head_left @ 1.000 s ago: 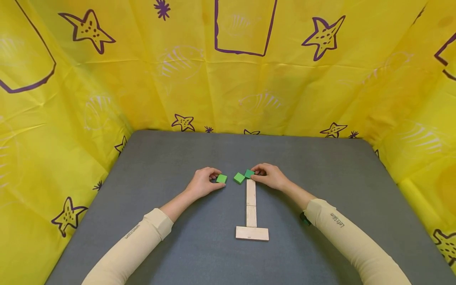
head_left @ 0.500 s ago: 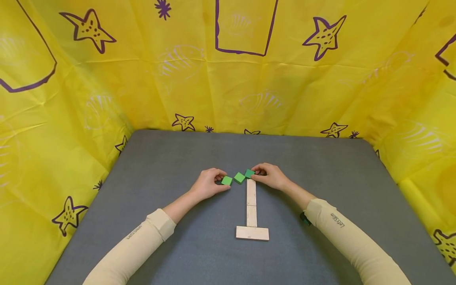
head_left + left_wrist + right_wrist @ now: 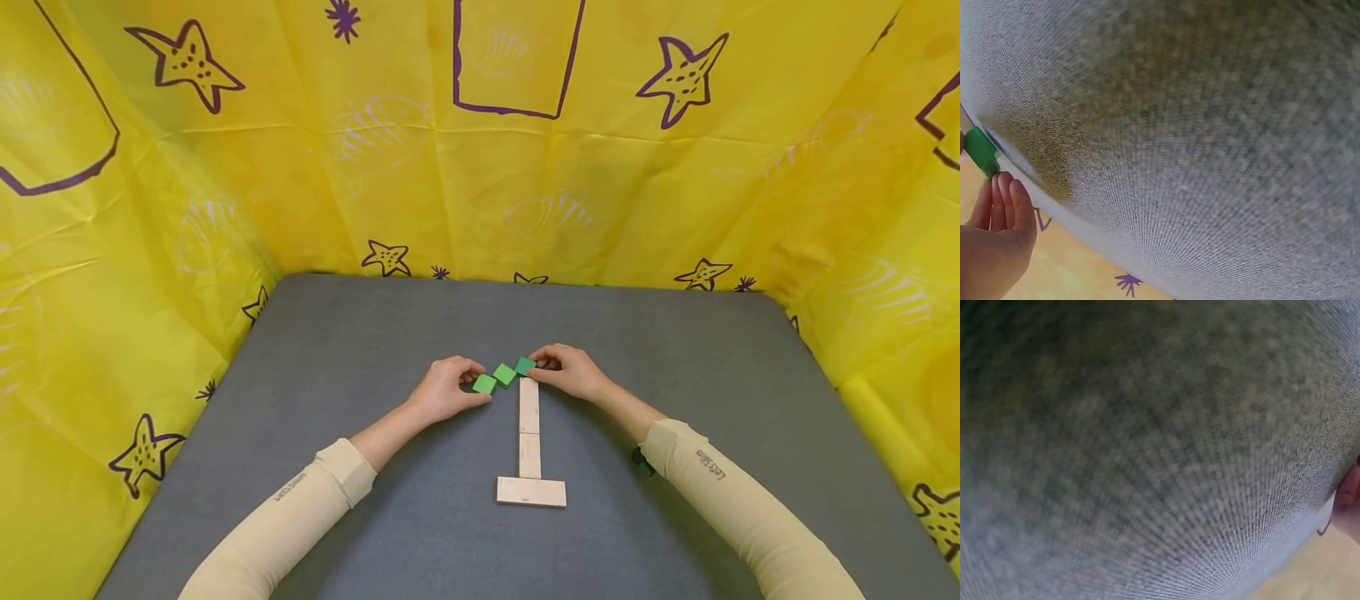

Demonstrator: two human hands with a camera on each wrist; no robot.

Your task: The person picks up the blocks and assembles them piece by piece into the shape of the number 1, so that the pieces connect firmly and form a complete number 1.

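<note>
In the head view my left hand (image 3: 447, 389) pinches a light green square block (image 3: 483, 384) between thumb and fingers. Its corner is right at a second light green block (image 3: 504, 375), which lies turned like a diamond. Beyond that, my right hand (image 3: 572, 372) holds a darker green block (image 3: 525, 367) by its right side, at the far end of a pale wooden plank (image 3: 528, 404). The three green blocks form a slanting row. The left wrist view shows the left hand (image 3: 1000, 240) with its fingertips at green blocks (image 3: 982, 152). Only part of the right hand (image 3: 1349, 506) appears in the right wrist view.
A second plank (image 3: 529, 455) continues the first toward me, and a crosswise plank (image 3: 531, 492) lies at its near end. All rest on a dark grey table (image 3: 390, 317). Yellow patterned cloth (image 3: 480, 183) hangs around the back and sides.
My left hand has slid its light green block right and slightly nearer, closing the gap to the middle block. The right hand and its darker block have stayed in place.
</note>
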